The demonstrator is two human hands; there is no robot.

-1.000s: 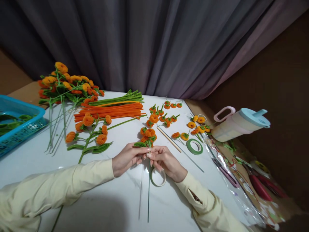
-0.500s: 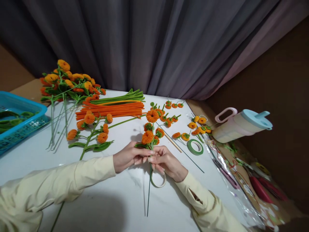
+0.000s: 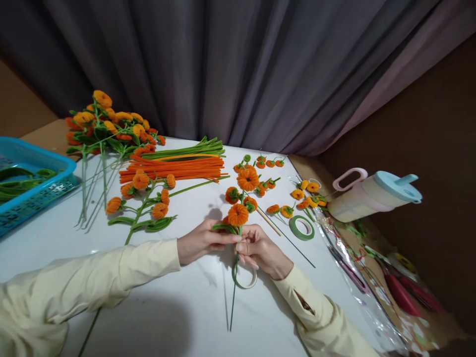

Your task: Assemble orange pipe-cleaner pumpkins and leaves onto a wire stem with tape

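Upright over the white table (image 3: 148,307) stands an orange flower stem (image 3: 238,215), with several round blooms, a green leaf and a thin dark wire below. My left hand (image 3: 203,241) pinches it just under the leaf. From the other side my right hand (image 3: 262,249) closes its thumb and fingers on the same stem, touching my left fingertips. A roll of tape (image 3: 254,282) hangs just below my right fingers, around the wire's upper part as seen from here. A finished-looking orange branch (image 3: 139,215) lies to the left.
Orange pipe cleaners (image 3: 174,168) and green ones (image 3: 193,148) lie behind. A flower bundle (image 3: 111,124) and blue basket (image 3: 44,203) are at left. To the right are loose blooms, green tape (image 3: 301,228), a tumbler (image 3: 366,196) and red-handled pliers (image 3: 403,292).
The held stem has turned, so its blooms face differently and sit slightly further right. Both hands stay closed on it. The whole view has shifted a little.
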